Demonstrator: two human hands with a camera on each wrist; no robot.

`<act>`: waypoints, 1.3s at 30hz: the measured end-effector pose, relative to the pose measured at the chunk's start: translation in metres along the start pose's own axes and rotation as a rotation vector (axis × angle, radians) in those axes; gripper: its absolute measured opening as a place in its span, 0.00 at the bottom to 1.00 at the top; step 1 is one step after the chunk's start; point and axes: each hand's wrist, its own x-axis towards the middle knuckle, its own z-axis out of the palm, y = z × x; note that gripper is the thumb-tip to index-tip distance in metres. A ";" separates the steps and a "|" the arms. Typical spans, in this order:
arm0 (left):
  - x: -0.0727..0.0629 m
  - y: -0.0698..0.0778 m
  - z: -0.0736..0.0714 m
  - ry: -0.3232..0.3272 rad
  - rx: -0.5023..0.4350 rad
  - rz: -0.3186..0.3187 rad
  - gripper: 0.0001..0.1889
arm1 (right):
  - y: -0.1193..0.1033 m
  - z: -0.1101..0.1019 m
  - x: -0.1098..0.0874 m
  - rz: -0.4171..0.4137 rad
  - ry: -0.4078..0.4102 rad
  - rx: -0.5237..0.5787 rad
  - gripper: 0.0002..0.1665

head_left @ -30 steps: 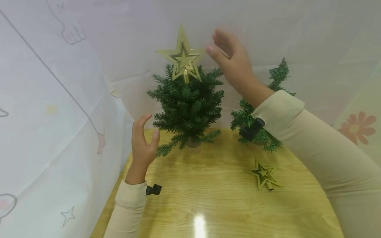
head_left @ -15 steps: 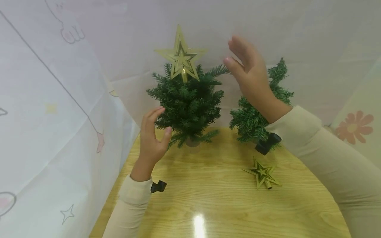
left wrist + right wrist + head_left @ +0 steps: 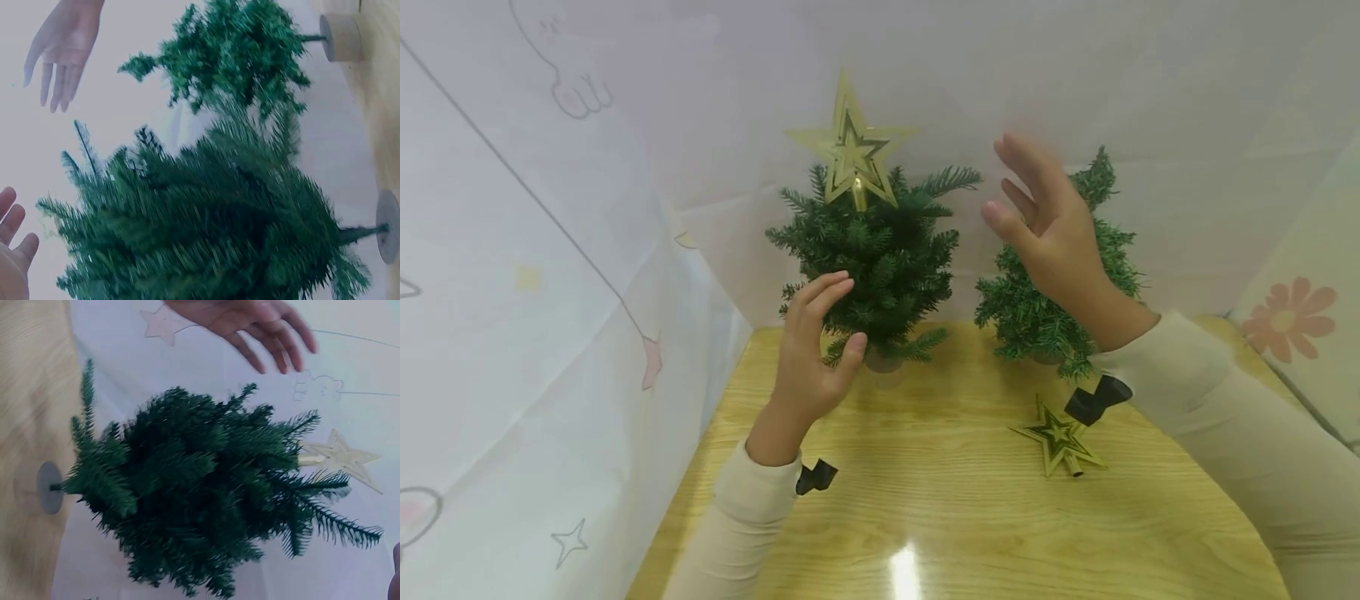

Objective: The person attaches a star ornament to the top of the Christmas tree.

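A small artificial Christmas tree [image 3: 880, 258] stands at the back of the table, topped with a gold star [image 3: 852, 154]. My left hand [image 3: 816, 358], fingers relaxed and holding nothing, is in front of its lower left side in the head view. Up to the right of that tree my right hand [image 3: 1052, 225] hangs in the air with loose fingers, also holding nothing. It overlaps a second, thinner tree [image 3: 1045, 308] in the head view. Another gold star topper [image 3: 1058, 437] lies on the table in front of the second tree. The right wrist view shows the star [image 3: 337, 459] on the first tree's tip.
The wooden table [image 3: 850, 525] has a rounded right edge. White printed cloth [image 3: 550, 333] hangs along the left and the back. Both trees stand on short round bases, such as the first tree's base [image 3: 47, 487].
My right hand has moved right and down, away from the star on the first tree. My left hand has moved right, in front of that tree's lower branches.
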 end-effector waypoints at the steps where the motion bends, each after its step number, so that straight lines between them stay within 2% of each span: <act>1: 0.002 0.003 0.002 0.000 -0.015 0.009 0.26 | 0.001 -0.001 -0.003 -0.002 -0.006 -0.018 0.39; 7: 0.010 0.016 0.019 -0.019 -0.101 0.037 0.25 | 0.005 -0.007 -0.021 0.000 -0.045 -0.159 0.37; 14: 0.012 0.025 0.047 -0.061 -0.176 0.044 0.26 | 0.008 -0.015 -0.046 0.007 -0.067 -0.211 0.39; 25: 0.002 0.032 0.086 -0.195 -0.242 -0.023 0.29 | 0.012 -0.027 -0.072 0.008 -0.067 -0.234 0.41; 30: -0.002 0.033 0.102 -0.231 -0.249 -0.045 0.31 | 0.015 -0.033 -0.083 0.064 -0.068 -0.244 0.42; 39: -0.010 0.027 0.118 -0.276 -0.238 -0.101 0.32 | 0.023 -0.039 -0.101 0.081 -0.080 -0.235 0.44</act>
